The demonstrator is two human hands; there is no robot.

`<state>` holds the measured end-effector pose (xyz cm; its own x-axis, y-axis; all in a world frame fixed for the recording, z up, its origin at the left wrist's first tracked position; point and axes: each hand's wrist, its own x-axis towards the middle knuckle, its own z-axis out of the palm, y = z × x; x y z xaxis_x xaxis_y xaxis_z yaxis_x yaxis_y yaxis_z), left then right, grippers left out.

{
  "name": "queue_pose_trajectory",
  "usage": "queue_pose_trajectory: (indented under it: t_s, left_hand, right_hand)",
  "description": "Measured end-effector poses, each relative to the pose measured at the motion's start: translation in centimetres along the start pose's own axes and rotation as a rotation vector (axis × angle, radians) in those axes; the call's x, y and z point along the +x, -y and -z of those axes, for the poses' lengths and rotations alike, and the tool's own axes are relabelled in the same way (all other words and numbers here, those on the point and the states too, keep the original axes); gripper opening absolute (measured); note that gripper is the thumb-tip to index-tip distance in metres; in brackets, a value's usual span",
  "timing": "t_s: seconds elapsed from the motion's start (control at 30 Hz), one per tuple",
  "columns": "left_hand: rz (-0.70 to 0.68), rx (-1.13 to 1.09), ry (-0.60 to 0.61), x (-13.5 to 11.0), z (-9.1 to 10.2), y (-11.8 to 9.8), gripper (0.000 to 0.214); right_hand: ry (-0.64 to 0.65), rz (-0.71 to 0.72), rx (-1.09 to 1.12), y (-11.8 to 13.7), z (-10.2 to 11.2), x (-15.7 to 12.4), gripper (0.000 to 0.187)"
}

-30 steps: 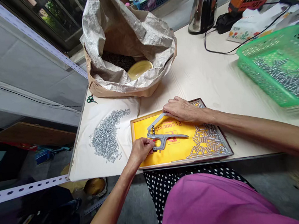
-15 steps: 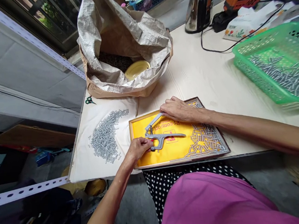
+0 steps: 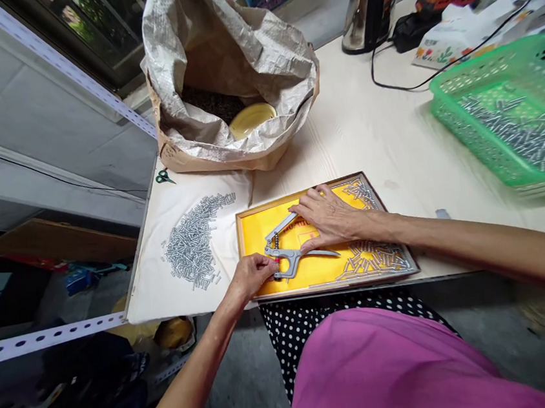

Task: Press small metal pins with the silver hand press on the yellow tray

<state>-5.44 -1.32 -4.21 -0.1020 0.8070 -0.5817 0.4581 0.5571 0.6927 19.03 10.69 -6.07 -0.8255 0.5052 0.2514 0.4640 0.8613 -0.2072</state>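
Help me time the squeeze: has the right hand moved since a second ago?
Yes. The right hand has slid from the tray's far rim toward the person, over the tray's yellow middle.

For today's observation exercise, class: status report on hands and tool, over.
Left hand pinching hand press head. Right hand across its handles. Press lies in yellow tray; metal pins piled right, nothing blocking.

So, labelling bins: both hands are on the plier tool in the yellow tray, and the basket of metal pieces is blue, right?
No: the head view shows a green basket. The left hand and right hand are on the plier tool in the yellow tray.
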Motion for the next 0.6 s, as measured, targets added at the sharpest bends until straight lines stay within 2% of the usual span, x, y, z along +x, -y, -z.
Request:
queue_pose_trajectory:
  t_s: [0.17,0.27,0.4,0.6]
  left_hand:
    - [0.005,0.047,0.038,-1.2,0.1,0.1,0.027]
    - [0.071,0.013,0.086,-2.2,0.1,-0.2,0.030]
    - [0.150,-0.044,0.130,-2.9,0.1,-0.6,0.038]
    - [0.176,-0.055,0.144,-3.0,0.1,-0.6,0.045]
  right_hand:
    - [0.047,-0.004,0.007,1.5,-0.1,-1.0,0.102]
    - [0.059,-0.011,0.017,2.3,-0.3,-1.5,0.105]
    - [0.042,-0.007,0.030,2.7,-0.5,-2.0,0.105]
    - [0.015,0.003,0.047,3.2,-0.3,-2.6,0.103]
